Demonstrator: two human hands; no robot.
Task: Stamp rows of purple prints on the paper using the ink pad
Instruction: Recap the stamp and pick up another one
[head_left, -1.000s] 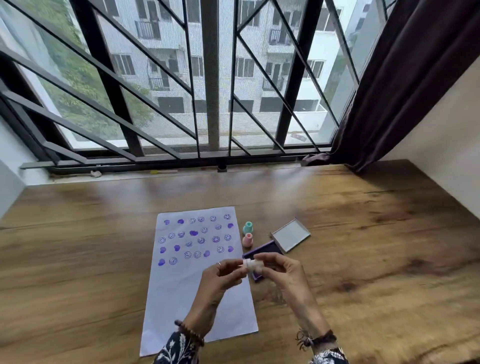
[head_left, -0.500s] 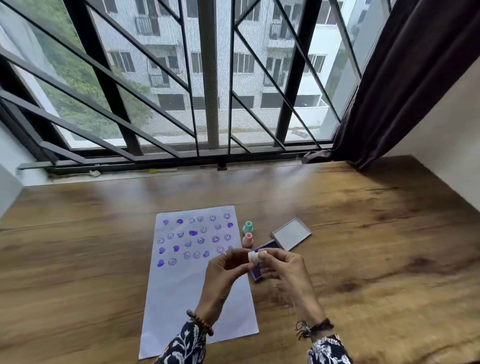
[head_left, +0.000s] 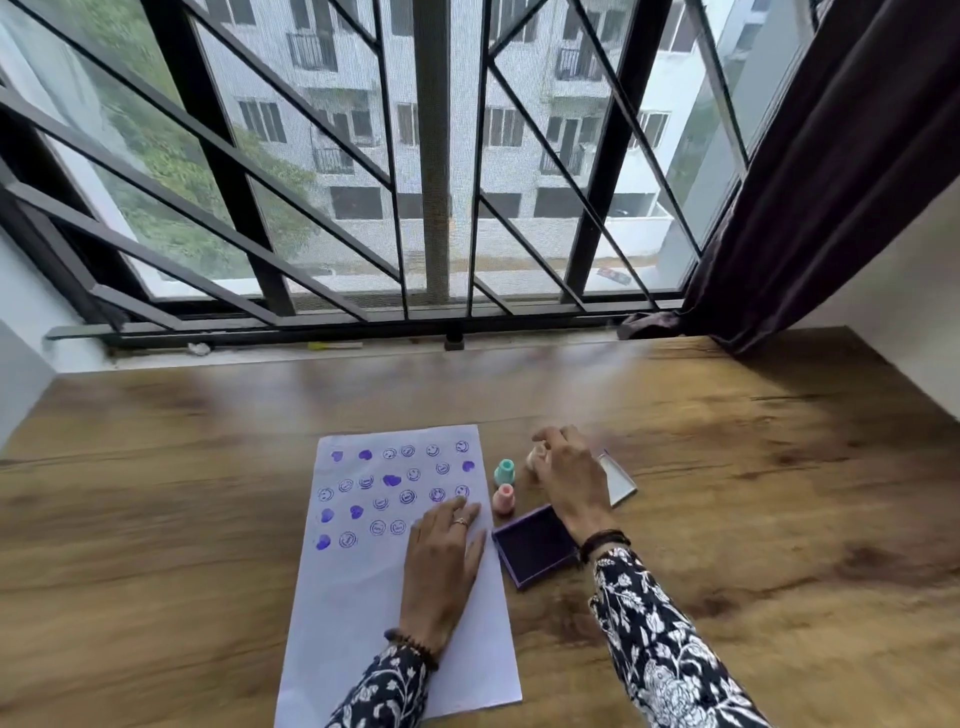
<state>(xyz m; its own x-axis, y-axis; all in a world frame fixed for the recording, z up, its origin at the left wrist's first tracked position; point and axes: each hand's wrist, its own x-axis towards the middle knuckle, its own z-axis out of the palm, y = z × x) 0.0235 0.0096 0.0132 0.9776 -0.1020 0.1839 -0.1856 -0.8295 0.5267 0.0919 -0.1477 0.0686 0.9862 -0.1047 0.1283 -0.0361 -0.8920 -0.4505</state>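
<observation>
A white sheet of paper (head_left: 363, 597) lies on the wooden table (head_left: 156, 519), its far half covered with rows of purple heart and smiley prints. My left hand (head_left: 444, 556) rests flat on the paper, fingers spread, near the last prints. My right hand (head_left: 563, 473) reaches past the open purple ink pad (head_left: 535, 545) and pinches a small pale stamp (head_left: 535, 457) close to the table. A teal stamp (head_left: 504, 472) and a pink stamp (head_left: 503, 499) stand upright just right of the paper.
The ink pad's lid (head_left: 618, 480) lies beyond my right hand, partly hidden by it. A barred window (head_left: 431, 208) runs along the table's far edge. A dark curtain (head_left: 831, 156) hangs at the right, next to a white wall.
Both hands held the pale stamp above the ink pad. Now my left hand has let go and lies flat on the paper, while my right hand has carried the stamp forward beside the teal one.
</observation>
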